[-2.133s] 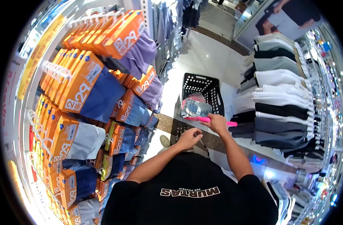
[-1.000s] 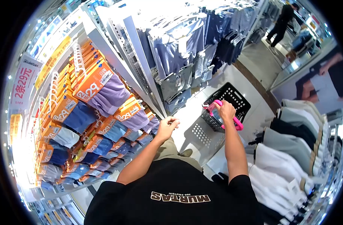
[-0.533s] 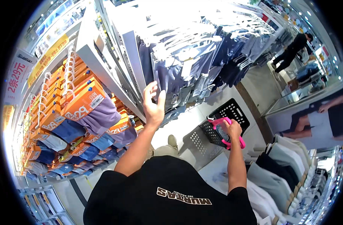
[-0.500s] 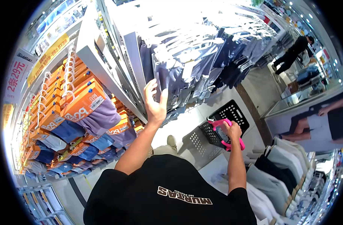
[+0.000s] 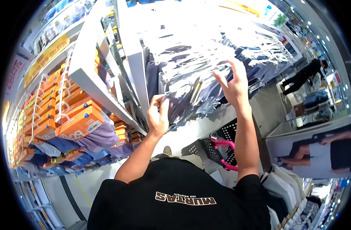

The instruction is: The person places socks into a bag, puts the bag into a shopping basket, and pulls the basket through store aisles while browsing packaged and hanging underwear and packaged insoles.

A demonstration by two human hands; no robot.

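Observation:
My left hand [image 5: 159, 117] is at the near left end of a rack of hanging clothes, fingers curled around the edge of a grey garment [image 5: 178, 108]. The garment is blurred, and its exact kind cannot be made out. Raised on the other side of the row, my right hand [image 5: 236, 86] has its thumb and fingers apart and holds nothing. It is close to the white hangers [image 5: 198, 57]. Below my right forearm, a black shopping basket [image 5: 210, 151] with a pink handle [image 5: 232, 167] stands on the floor, partly covered by that arm.
Orange-carded packs [image 5: 81, 122] hang on hooks at the left, beside a white partition [image 5: 89, 82]. Light-coloured clothes [image 5: 281, 186] hang at the lower right, below a poster [image 5: 317, 153]. A person in dark clothing [image 5: 304, 76] stands farther back at the right.
My right hand has let go of the basket's pink handle and risen to the hanging clothes. My left hand has moved down slightly and its fingers have curled at the grey garment.

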